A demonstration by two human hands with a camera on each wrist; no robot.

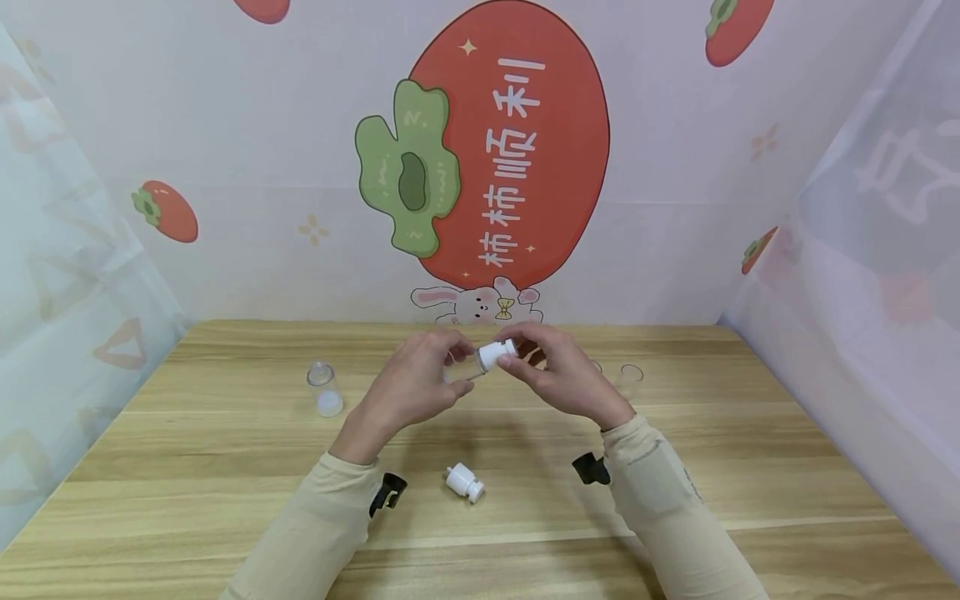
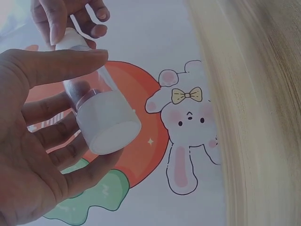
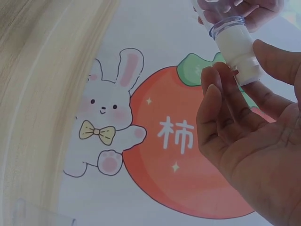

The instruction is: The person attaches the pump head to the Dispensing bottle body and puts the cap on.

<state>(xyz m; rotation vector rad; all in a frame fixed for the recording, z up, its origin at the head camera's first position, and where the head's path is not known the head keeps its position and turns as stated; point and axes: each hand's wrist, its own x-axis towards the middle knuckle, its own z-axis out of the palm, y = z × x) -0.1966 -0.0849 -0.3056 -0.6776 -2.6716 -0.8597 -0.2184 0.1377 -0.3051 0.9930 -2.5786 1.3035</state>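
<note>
Both hands are raised above the table around one small bottle, which is tilted. My left hand [image 1: 412, 379] grips its clear body, thumb on one side and fingers on the other; the white base [image 2: 110, 122] faces the left wrist camera. At the other end sits a white pump top [image 3: 235, 47], against the clear rim of the bottle. My right hand [image 1: 562, 371] holds this pump top between thumb and fingertips. Whether the thread is engaged cannot be made out.
A second clear bottle [image 1: 325, 392] with a white bottom stands upright at the left, without a top. Another white pump top [image 1: 465, 483] lies on its side on the wooden table [image 1: 225, 500], nearer me. Behind my right hand is a clear round-rimmed piece [image 1: 632, 373].
</note>
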